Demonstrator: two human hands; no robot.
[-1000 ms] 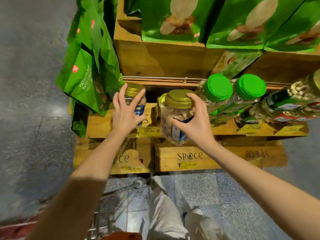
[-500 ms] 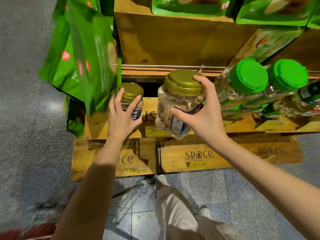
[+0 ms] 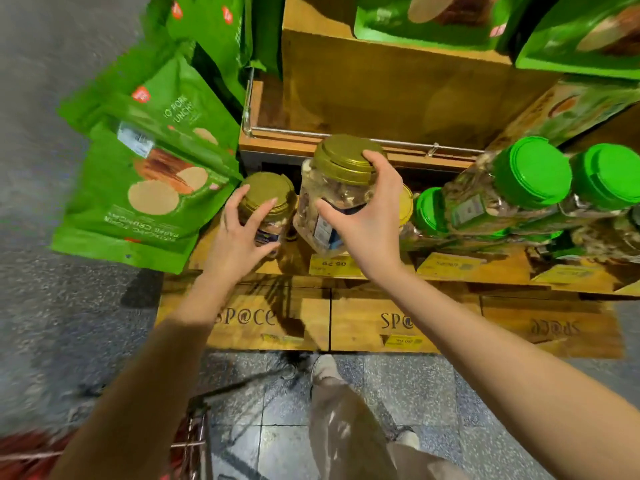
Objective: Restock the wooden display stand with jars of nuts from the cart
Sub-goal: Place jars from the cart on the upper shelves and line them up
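Speckled grey tiled floor [image 3: 415,382], green snack bags [image 3: 149,188] alongside.

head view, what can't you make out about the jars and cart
Head view:
Cart: cut off by the bottom edge, contents unseen.
Small jar label: partly covered by left hand.
Large jar label: mostly behind right hand.
Yellow tag under green-lidded jars: blurred.
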